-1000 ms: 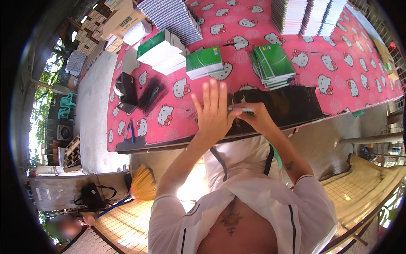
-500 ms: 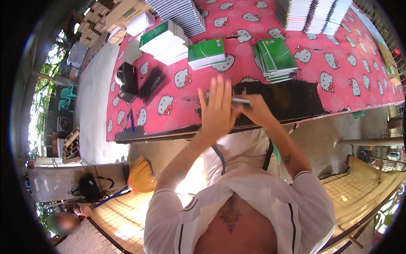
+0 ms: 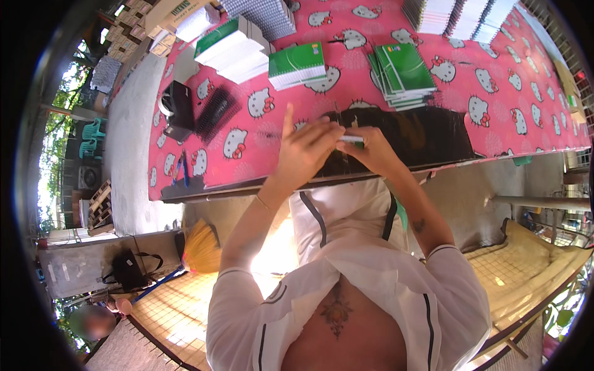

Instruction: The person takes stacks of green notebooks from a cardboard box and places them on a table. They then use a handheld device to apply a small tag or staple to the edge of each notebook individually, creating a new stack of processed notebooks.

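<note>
A small notebook [image 3: 352, 140] with white pages and a green cover is held edge-on over the black patch at the table's front. My right hand [image 3: 374, 150] grips it from the right, fingers closed round it. My left hand [image 3: 307, 150] is at its left end, fingertips bunched together and one finger sticking up. What those fingertips pinch is hidden. Beyond my hands lie a short green stack of notebooks [image 3: 297, 65] and a fanned pile of green spiral notebooks [image 3: 403, 73]. Black wire coils [image 3: 216, 113] lie in a heap to the left.
Taller notebook stacks [image 3: 232, 52] stand at the back left, with white spiral-bound stacks [image 3: 455, 18] at the back right. A black tape dispenser [image 3: 178, 110] and blue pens [image 3: 180, 169] are near the left edge of the pink-covered table [image 3: 247, 170]. A broom [image 3: 201, 247] stands below left.
My left hand was stretched flat with fingers pointing away; now its fingers are bent in to the notebook's end. My right hand still holds the notebook. The whole view has shifted slightly.
</note>
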The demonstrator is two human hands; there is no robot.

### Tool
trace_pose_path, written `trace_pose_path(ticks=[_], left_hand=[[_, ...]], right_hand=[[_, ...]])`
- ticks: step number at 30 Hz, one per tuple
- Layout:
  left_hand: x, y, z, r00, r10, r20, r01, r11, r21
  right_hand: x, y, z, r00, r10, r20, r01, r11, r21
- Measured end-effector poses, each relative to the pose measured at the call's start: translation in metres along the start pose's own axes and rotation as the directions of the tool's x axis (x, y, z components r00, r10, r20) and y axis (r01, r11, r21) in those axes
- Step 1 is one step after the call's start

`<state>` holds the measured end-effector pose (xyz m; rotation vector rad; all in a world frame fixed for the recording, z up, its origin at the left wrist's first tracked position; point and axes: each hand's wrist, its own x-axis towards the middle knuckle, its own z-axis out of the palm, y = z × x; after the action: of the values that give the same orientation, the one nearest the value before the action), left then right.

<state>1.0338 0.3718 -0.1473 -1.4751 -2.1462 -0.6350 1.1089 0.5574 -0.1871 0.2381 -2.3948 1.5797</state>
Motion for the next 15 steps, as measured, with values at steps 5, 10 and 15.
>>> trace_pose_path(ticks=[5, 10, 15], left_hand=[[0.006, -0.003, 0.000, 0.999, 0.012, 0.038, -0.009, 0.997, -0.071], [0.003, 0.025, 0.000, 0.986, -0.139, 0.095, 0.106, 0.951, 0.290], [-0.061, 0.044, 0.042, 0.980, -0.134, 0.146, 0.104, 0.976, 0.191]], right_hand=[[-0.002, 0.001, 0.000, 0.996, 0.083, 0.041, -0.086, 0.993, 0.079], [-0.003, 0.005, 0.003, 1.000, 0.013, 0.017, -0.015, 0.994, 0.106], [-0.001, 0.003, 0.005, 1.000, -0.014, -0.016, 0.015, 0.997, 0.077]])
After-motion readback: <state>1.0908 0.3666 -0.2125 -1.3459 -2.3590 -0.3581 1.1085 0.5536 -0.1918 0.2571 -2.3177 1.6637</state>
